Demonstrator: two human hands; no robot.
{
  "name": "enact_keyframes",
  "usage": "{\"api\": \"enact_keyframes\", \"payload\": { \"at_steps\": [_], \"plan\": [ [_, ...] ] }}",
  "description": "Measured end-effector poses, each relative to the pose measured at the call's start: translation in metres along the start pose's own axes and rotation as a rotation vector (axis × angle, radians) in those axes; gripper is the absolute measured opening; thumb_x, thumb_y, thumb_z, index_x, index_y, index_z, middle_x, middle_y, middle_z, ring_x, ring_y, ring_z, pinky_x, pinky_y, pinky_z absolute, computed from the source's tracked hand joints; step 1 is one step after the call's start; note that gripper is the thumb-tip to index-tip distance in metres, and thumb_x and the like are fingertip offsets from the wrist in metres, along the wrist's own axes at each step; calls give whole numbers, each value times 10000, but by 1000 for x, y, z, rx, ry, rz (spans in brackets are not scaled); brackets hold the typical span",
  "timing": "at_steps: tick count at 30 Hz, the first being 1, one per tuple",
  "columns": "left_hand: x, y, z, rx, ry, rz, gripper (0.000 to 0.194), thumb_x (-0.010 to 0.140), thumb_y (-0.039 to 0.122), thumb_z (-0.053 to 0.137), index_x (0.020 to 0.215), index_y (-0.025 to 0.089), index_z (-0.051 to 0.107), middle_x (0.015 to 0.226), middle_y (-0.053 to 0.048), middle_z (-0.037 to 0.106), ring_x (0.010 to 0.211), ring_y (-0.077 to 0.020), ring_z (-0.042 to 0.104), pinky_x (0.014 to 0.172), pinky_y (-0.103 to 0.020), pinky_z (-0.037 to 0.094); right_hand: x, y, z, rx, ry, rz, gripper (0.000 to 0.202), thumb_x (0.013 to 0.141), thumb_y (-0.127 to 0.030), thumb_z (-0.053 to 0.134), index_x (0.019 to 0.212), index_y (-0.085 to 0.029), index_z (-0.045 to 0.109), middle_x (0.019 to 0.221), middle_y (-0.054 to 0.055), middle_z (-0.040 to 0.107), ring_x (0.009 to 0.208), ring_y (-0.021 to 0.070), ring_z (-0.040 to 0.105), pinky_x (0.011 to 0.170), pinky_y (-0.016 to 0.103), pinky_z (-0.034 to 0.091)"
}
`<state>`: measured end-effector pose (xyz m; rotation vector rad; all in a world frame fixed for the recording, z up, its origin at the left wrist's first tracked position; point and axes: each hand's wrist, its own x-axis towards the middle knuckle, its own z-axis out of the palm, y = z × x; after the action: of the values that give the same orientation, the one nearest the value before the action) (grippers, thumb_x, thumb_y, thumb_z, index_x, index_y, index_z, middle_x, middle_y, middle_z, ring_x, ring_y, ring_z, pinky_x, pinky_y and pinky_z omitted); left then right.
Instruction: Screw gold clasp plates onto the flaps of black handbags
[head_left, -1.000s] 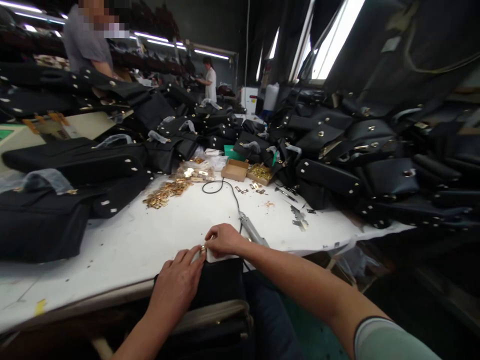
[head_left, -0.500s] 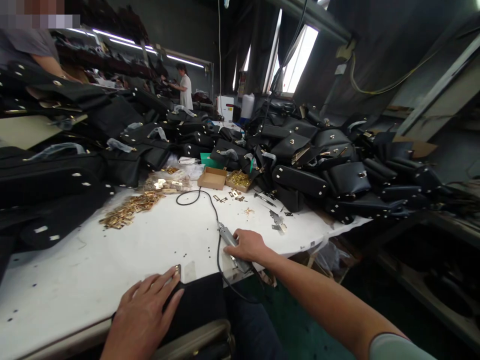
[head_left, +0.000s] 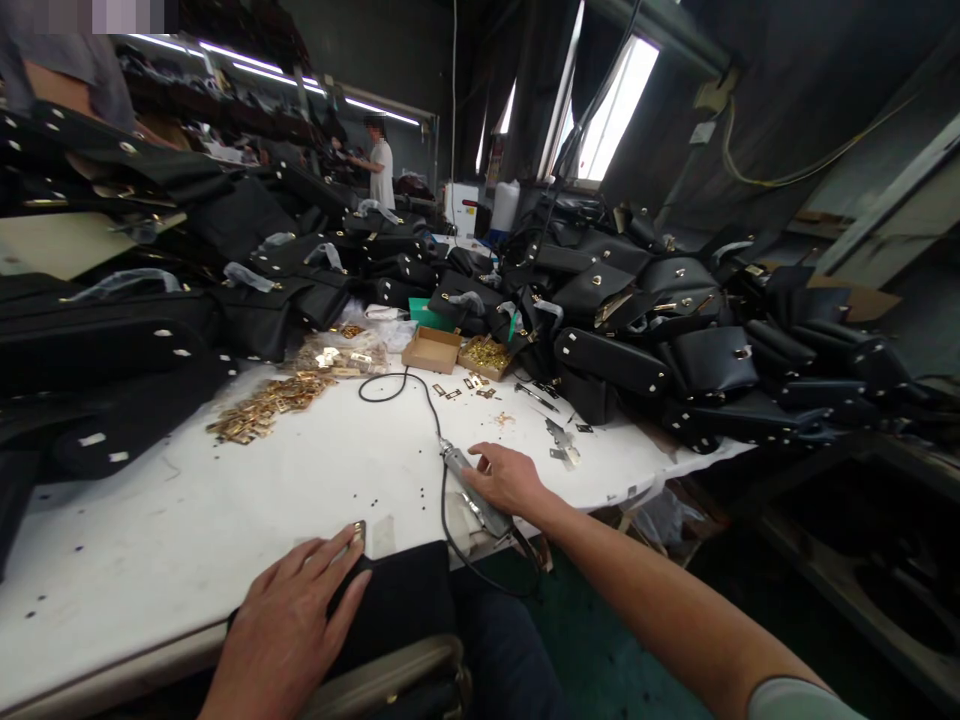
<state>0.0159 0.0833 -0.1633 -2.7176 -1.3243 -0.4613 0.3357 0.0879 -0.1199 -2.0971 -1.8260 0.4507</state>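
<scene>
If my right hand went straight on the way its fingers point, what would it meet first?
Probably the grey tool: the right hand's fingers are right at it, though the picture leaves unclear whether they touch it.

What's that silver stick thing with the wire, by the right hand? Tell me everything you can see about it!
It looks like an electric screwdriver: a slim, silver-grey barrel, probably metal, with a shiny strip along its side. A black cord leaves its far end and loops on the white tabletop. It lies slanted near the table's front edge, far end pointing leftward. The right hand is over it, touching the barrel. Its near end is too dark to make out.
</scene>
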Motion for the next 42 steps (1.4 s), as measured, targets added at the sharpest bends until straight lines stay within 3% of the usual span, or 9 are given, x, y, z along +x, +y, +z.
{"api": "enact_keyframes", "payload": {
  "at_steps": [3, 7, 18, 22, 25, 29, 33, 38, 42],
  "plan": [
    [-1, 0, 0, 6, 20, 7, 429, 945, 460, 474, 1250, 266, 705, 1357, -21, 654, 1161, -308, 612, 911, -464, 530, 2, 4, -10, -116, -25, -324, 411, 961, -204, 475, 1319, -344, 619, 1315, 9, 639, 1160, 181, 603, 933, 283, 451],
    [-1, -1, 1, -4, 24, 8, 413, 940, 458, 495, 1255, 284, 698, 1362, -21, 650, 1170, -307, 609, 911, -452, 527, 11, 8, -24, -400, -231, -663, 483, 927, -119, 520, 1340, -356, 599, 1555, 27, 428, 1292, 242, 503, 975, 369, 441],
    [-2, 6, -7, -32, -3, -21, 370, 947, 418, 540, 1259, 281, 683, 1374, -9, 641, 1196, -303, 592, 960, -470, 505, 46, 14, -41, -439, -320, -1100, 307, 926, -125, 545, 1180, -257, 656, 1457, 78, 550, 1328, 224, 501, 1091, 415, 355],
    [-2, 9, -11, -54, -19, -33, 352, 954, 395, 533, 1246, 277, 690, 1374, -23, 641, 1187, -298, 596, 963, -468, 500, 37, 11, -41, -290, -307, -981, 291, 860, -253, 631, 1145, -205, 662, 1262, 120, 664, 1196, 242, 587, 1106, 439, 342],
    [-4, 9, -12, -69, -15, -44, 348, 957, 388, 528, 1241, 275, 694, 1367, -28, 646, 1196, -304, 587, 969, -472, 491, 20, 2, -46, -35, -173, -688, 261, 877, -382, 609, 1041, -190, 670, 1042, 115, 711, 1039, 263, 640, 1039, 459, 400],
    [-4, 8, -12, -85, -4, -48, 344, 952, 379, 534, 1241, 285, 694, 1368, -26, 645, 1199, -299, 585, 970, -471, 486, 5, -23, -54, 701, -111, -179, 373, 935, -523, 436, 988, -199, 611, 890, 72, 689, 836, 251, 685, 803, 401, 531],
    [-4, 9, -13, -82, -12, -48, 349, 951, 380, 532, 1242, 276, 694, 1368, -23, 646, 1197, -301, 583, 962, -471, 489, 10, -49, -46, 1340, -65, 84, 405, 892, -588, 430, 941, -207, 557, 792, 42, 627, 745, 228, 676, 730, 388, 572],
    [-4, 11, -14, -84, -7, -60, 342, 954, 369, 530, 1236, 267, 696, 1362, -19, 651, 1204, -294, 580, 971, -469, 486, 26, -60, -21, 1495, 132, 191, 457, 818, -650, 622, 761, -227, 461, 550, -59, 461, 476, 132, 516, 589, 312, 555],
    [-5, 10, -12, -103, 17, -65, 339, 944, 381, 540, 1223, 277, 704, 1348, -27, 660, 1197, -292, 591, 974, -464, 483, 42, -39, -27, 1242, 342, 42, 449, 814, -616, 672, 873, -180, 583, 585, -10, 593, 507, 149, 585, 473, 243, 471]
  ]
}}
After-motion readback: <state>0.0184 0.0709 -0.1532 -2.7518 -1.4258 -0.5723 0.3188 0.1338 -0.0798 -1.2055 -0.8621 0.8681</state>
